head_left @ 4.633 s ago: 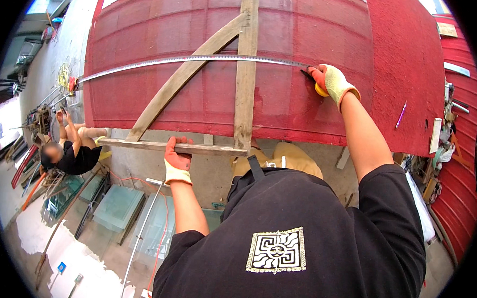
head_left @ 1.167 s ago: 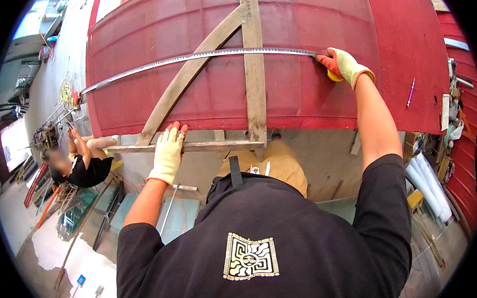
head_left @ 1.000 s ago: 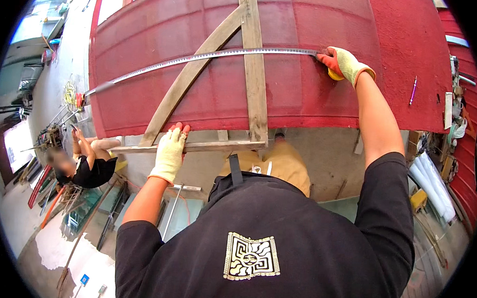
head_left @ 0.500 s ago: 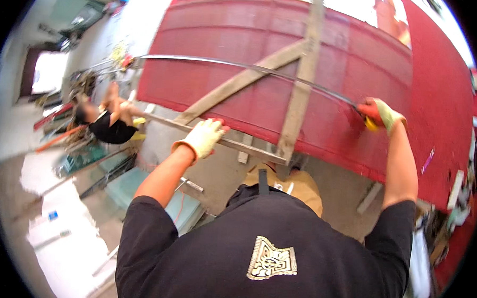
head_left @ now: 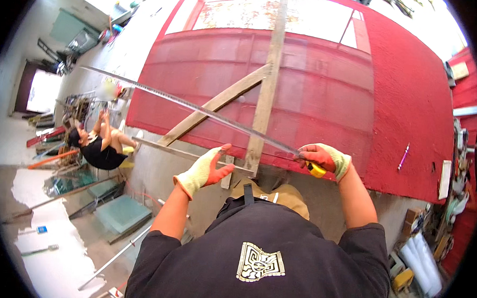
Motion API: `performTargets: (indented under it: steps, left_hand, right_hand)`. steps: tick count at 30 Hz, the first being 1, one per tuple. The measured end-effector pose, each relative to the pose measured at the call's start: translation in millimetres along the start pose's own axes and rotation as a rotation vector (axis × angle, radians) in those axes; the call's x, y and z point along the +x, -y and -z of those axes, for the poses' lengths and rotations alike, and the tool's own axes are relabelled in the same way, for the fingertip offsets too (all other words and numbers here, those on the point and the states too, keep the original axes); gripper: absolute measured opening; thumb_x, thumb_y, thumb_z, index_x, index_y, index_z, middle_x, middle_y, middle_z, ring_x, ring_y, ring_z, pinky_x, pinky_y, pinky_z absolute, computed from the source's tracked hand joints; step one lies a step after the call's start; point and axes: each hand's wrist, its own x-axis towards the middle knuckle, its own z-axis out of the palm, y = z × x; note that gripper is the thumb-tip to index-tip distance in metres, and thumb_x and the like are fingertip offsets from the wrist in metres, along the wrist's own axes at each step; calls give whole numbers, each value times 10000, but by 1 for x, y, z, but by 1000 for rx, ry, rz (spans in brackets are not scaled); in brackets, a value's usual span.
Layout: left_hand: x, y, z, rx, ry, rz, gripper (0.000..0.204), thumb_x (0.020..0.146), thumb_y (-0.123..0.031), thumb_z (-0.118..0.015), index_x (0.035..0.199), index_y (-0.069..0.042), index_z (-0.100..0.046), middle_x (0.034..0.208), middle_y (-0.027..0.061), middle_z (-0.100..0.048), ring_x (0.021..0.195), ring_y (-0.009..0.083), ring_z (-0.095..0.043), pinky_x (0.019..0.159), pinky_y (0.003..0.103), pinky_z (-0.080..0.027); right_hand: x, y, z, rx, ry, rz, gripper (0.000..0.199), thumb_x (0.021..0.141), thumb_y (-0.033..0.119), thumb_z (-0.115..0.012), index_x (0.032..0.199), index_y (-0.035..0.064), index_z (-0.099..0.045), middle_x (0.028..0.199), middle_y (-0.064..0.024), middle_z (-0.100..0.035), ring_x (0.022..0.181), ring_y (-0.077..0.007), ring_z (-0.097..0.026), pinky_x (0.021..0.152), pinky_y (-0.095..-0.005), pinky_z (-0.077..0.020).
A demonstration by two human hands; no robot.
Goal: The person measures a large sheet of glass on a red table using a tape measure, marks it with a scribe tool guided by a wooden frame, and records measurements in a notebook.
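Our right hand (head_left: 326,159) is curled around the yellow tape measure (head_left: 316,170) by the near edge of the red tabletop (head_left: 405,113); our left hand (head_left: 208,171), loosely open, holds nothing. We judge the blade (head_left: 169,97) light, springy, prone to buckling, so the case (head_left: 317,168) offers the firmest hold

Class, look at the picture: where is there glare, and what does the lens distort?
Head view: glare washes out the far side of the red tabletop, and the opening at left is burnt white; head view: the fisheye bows the tabletop's edges; head view: fine markings on the tape measure look soft.
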Motion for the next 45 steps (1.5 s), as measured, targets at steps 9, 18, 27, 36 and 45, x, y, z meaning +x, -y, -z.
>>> performTargets:
  steps: [9, 18, 27, 36, 45]
  left_hand:
    - [60, 15, 6, 22, -231, -8, 666, 1027, -325, -786, 1576, -34, -546, 1499, 247, -648, 1386, 361, -646, 1173, 442, -502]
    - [205, 42, 18, 363, -323, -193, 529, 1036, -277, -744, 1478, -11, -632, 1413, 256, -683, 1327, 400, -657, 1159, 425, -501]
    - [297, 75, 11, 617, -440, -488, 507, 987, -202, -753, 1433, 5, -631, 1329, 192, -679, 1272, 378, -634, 1133, 454, -507]
    - [300, 51, 20, 745, -443, -516, 483, 1014, -255, -709, 1450, -55, -652, 1419, 203, -672, 1337, 416, -611, 1148, 517, -495]
    - [317, 61, 20, 636, -334, -625, 498, 984, -211, -744, 1452, -69, -653, 1410, 193, -648, 1302, 397, -614, 1138, 505, -491]
  right_hand:
    - [-88, -49, 15, 113, -410, 304, 406, 1146, 401, -607, 1360, 72, -710, 836, 6, -676, 719, -106, -628, 643, -285, -504]
    - [-171, -135, 146, -442, -1602, -149, 629, 1033, 621, -605, 1130, 24, -778, 1017, -228, -797, 995, -376, -780, 914, -494, -600]
    - [-234, -110, 236, -719, -2164, -414, 526, 1025, 547, -668, 1329, 124, -744, 1350, -222, -698, 1279, -434, -663, 1105, -536, -537]
    - [-258, -143, 341, -720, -1913, -674, 454, 1049, 442, -673, 1218, 23, -720, 1260, -294, -745, 1225, -498, -700, 942, -599, -584]
    - [-309, -165, 377, -485, -2085, -278, 386, 1034, 242, -625, 1350, 26, -670, 925, -127, -691, 701, -253, -623, 648, -471, -538]
